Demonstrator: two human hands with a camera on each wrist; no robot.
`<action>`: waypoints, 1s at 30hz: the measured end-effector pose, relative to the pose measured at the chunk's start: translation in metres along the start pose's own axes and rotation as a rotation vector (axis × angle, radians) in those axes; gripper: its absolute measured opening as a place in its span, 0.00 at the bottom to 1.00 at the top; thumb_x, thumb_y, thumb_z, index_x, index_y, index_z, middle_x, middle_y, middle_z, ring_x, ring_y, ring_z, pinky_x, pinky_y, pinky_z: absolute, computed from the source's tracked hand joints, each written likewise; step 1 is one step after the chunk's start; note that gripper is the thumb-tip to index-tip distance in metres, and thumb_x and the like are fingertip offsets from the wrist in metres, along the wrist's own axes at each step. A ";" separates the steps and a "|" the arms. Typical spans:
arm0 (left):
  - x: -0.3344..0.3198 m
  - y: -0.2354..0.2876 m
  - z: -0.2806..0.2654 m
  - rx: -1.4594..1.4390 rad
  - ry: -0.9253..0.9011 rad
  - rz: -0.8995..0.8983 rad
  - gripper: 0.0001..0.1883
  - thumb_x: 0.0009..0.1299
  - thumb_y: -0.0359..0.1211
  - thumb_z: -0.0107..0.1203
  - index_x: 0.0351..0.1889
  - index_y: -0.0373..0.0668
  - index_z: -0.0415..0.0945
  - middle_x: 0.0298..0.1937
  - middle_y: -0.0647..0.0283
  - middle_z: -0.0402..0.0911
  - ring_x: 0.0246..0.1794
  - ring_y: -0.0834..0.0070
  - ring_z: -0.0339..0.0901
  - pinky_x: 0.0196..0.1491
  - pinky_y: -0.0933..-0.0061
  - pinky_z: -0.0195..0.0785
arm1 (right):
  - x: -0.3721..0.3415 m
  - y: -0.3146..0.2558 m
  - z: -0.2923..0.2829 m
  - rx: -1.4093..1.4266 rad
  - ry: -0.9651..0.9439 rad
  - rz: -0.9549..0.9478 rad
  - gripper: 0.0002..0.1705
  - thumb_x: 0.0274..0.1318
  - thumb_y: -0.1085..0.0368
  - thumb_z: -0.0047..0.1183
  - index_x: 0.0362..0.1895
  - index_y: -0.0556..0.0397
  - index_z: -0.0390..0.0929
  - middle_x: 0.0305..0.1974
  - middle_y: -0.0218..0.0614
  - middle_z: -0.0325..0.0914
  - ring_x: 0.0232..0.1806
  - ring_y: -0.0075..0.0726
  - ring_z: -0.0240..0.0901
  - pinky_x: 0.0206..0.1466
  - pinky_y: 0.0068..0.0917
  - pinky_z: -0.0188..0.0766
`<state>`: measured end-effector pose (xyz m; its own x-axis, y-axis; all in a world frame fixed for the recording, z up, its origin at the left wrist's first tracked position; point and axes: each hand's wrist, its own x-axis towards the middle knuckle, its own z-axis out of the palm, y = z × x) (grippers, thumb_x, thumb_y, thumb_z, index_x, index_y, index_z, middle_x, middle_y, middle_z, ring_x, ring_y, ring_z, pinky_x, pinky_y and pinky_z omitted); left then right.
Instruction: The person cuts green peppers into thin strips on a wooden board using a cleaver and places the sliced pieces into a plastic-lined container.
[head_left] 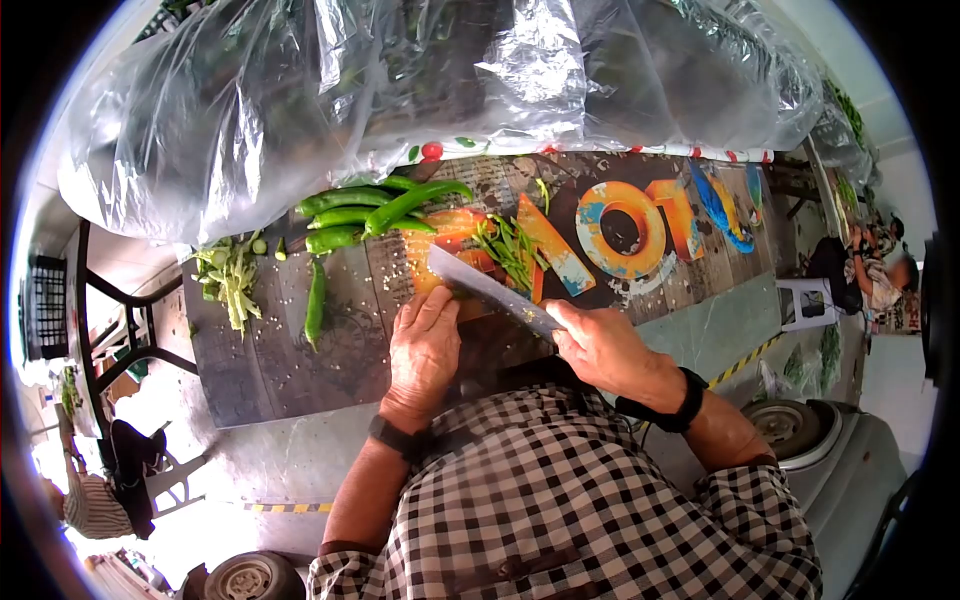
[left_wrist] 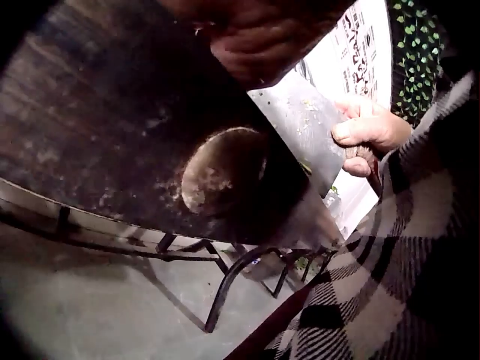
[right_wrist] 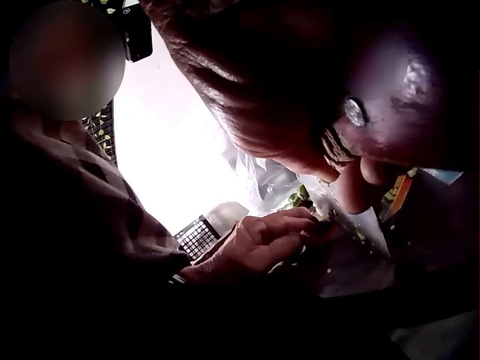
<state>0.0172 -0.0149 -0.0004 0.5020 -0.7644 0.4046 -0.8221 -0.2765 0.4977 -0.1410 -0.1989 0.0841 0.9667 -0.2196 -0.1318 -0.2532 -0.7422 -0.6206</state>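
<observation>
My right hand (head_left: 605, 345) grips the handle of a broad-bladed kitchen knife (head_left: 485, 287), the blade slanting to the upper left across the table. My left hand (head_left: 425, 340) lies beside the blade's far end, fingers bent down; I cannot tell what is under the fingertips. The right wrist view shows that left hand (right_wrist: 259, 244) close to the knife blade (right_wrist: 364, 225). Long green peppers (head_left: 410, 205) lie heaped beyond the left hand, and a single pepper (head_left: 316, 305) lies apart. Sliced green strips (head_left: 510, 250) are piled just beyond the blade.
Pale green stem and core scraps (head_left: 235, 280) sit on the dark printed tabletop (head_left: 260, 370) at the left, with seeds scattered about. Clear plastic sheeting (head_left: 420, 90) covers a large bulk along the far edge. Another person (head_left: 885, 275) is at far right, another (head_left: 100, 500) at lower left.
</observation>
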 end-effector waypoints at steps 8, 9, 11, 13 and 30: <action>0.004 -0.002 -0.002 -0.074 0.001 -0.016 0.13 0.58 0.22 0.56 0.42 0.35 0.80 0.51 0.57 0.79 0.52 0.57 0.76 0.56 0.61 0.71 | 0.003 0.006 -0.007 -0.071 0.030 -0.107 0.21 0.54 0.68 0.53 0.53 0.56 0.70 0.22 0.46 0.75 0.23 0.53 0.75 0.25 0.44 0.70; 0.005 -0.004 -0.002 -0.087 0.002 -0.013 0.13 0.59 0.22 0.56 0.42 0.35 0.80 0.51 0.57 0.79 0.51 0.57 0.77 0.56 0.61 0.71 | 0.004 0.004 -0.010 -0.089 0.013 -0.118 0.21 0.54 0.68 0.53 0.53 0.56 0.70 0.23 0.46 0.76 0.23 0.53 0.76 0.25 0.44 0.70; 0.004 -0.006 -0.002 -0.113 0.002 -0.011 0.12 0.59 0.22 0.56 0.42 0.35 0.80 0.51 0.57 0.79 0.51 0.58 0.77 0.56 0.62 0.72 | 0.008 0.002 -0.016 -0.101 -0.044 -0.080 0.18 0.56 0.69 0.52 0.52 0.55 0.71 0.23 0.47 0.76 0.24 0.55 0.76 0.26 0.45 0.71; 0.004 -0.007 -0.002 -0.098 0.010 -0.001 0.11 0.60 0.22 0.55 0.41 0.35 0.80 0.50 0.57 0.79 0.50 0.59 0.78 0.55 0.63 0.73 | 0.011 0.003 -0.019 -0.114 -0.069 -0.080 0.17 0.56 0.69 0.52 0.51 0.55 0.71 0.23 0.47 0.76 0.25 0.56 0.76 0.27 0.44 0.71; 0.006 -0.010 0.000 -0.123 0.002 0.014 0.12 0.58 0.21 0.54 0.41 0.34 0.80 0.49 0.56 0.80 0.52 0.57 0.77 0.57 0.62 0.71 | 0.047 -0.002 -0.031 -0.189 -0.276 -0.177 0.19 0.52 0.70 0.56 0.48 0.54 0.67 0.16 0.41 0.69 0.19 0.50 0.72 0.21 0.42 0.64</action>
<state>0.0280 -0.0164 -0.0026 0.4916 -0.7664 0.4135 -0.7898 -0.1924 0.5824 -0.0961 -0.2269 0.1032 0.9635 0.0828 -0.2546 -0.0587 -0.8626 -0.5025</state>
